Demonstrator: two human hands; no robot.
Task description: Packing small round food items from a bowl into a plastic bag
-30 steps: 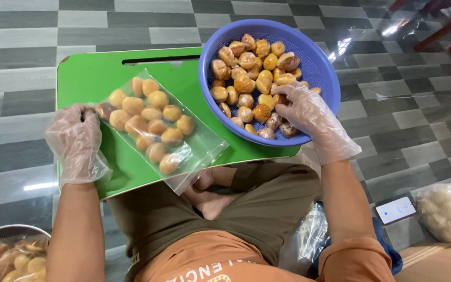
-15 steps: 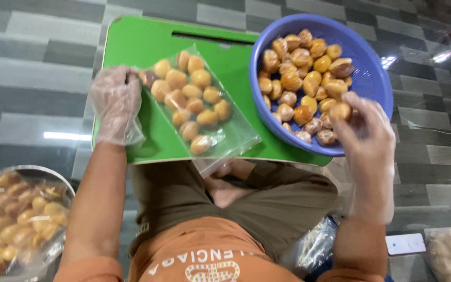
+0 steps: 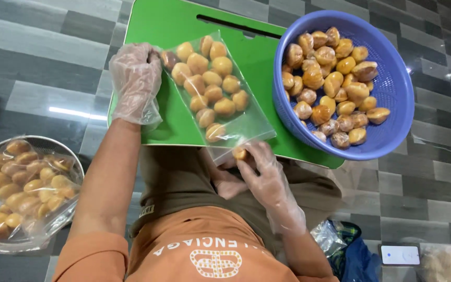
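At the near edge of the green desk (image 3: 184, 21), the right hand (image 3: 259, 172) is pinching one small pastry (image 3: 240, 153) in its gloved fingers at the clear bag's (image 3: 220, 89) open mouth. The bag's long axis is running diagonally away toward the left hand (image 3: 134, 83), which is lying flat, fingers spread, against its far end.

Green board (image 3: 184, 125): bag (image 3: 215, 89), perhaps basket (image 3: 392, 89).

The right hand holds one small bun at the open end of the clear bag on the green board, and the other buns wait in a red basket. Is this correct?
Not quite: the basket is blue, not red, as the head view shows. The rest holds: the right hand holds one small bun at the open end of the clear bag on the green board.
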